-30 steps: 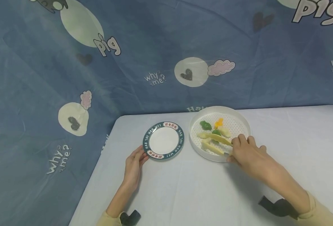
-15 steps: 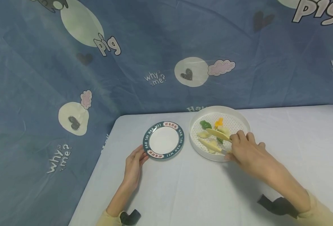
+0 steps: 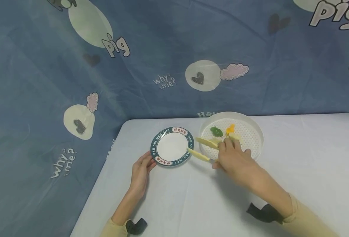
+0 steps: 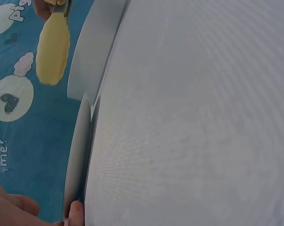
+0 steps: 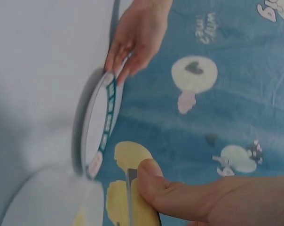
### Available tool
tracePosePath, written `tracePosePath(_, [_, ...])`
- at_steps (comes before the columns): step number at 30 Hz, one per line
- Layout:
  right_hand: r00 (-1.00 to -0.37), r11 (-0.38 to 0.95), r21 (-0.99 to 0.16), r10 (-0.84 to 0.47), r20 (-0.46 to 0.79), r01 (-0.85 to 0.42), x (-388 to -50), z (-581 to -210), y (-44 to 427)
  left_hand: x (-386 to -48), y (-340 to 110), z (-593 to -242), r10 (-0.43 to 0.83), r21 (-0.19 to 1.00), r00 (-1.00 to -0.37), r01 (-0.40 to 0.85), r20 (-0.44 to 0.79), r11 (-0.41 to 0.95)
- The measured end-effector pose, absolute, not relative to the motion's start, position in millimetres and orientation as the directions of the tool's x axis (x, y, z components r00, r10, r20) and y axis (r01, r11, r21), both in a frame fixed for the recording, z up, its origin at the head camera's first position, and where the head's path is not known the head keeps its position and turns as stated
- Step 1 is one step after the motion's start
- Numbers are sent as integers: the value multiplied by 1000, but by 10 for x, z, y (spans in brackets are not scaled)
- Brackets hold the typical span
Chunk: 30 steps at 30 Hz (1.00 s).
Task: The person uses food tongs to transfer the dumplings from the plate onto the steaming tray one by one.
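Observation:
In the head view, my left hand (image 3: 140, 175) pinches the near-left rim of a small round plate (image 3: 172, 146), white with a dark green lettered border. Thumb and fingertips lie on either side of that rim in the left wrist view. My right hand (image 3: 236, 161) grips tongs (image 3: 199, 155) with yellow tips; their two arms stand apart, one tip over the plate's right edge. No food shows clearly between them. Behind them sits a round white tray (image 3: 261, 144) holding a green piece (image 3: 216, 131), an orange piece (image 3: 230, 129) and pale yellow pieces, partly hidden by my right hand.
A white cloth covers the table (image 3: 168, 204). A blue printed curtain (image 3: 150, 98) hangs behind it and along its left side. Dark straps (image 3: 264, 213) show at both wrists. Plate and tray stand close side by side near the back edge.
My right hand has carried the tongs left, out of the tray's middle towards the plate. Earlier the tips were among the food pieces. My left hand stays at the plate's rim.

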State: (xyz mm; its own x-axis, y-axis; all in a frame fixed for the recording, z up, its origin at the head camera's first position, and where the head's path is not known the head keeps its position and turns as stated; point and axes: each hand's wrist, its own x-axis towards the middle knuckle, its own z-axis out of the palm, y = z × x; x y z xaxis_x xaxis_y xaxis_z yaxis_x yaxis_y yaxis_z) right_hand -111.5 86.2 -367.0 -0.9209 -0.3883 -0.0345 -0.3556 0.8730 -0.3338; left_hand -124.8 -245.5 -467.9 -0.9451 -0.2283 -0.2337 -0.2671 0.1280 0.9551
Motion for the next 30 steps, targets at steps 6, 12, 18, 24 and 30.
tracePosePath(6, [-911,861,-344,-411,-41,-374,-1168,-3730,492,-1239,-2454,-4682,-237,952,-941,-276,-241,129])
tracePosePath(12, [-912,846,-372,-409,5,-382,-1248,-3912,153,-1219,-2447,-4675,-240,956,-944,-262,-226,130])
tracePosePath(18, [-922,853,-359,-381,70,-380,-1325,-4113,-121,-1219,-2446,-4672,-240,955,-943,-268,-232,128])
tracePosePath(24, [-924,873,-302,-369,103,-383,-1357,-4286,-261,-1222,-2453,-4678,-231,957,-945,-263,-230,123])
tracePosePath(30, [-932,885,-292,-344,114,-362,-1355,-4382,-310,-1234,-2459,-4668,-226,961,-950,-247,-215,127])
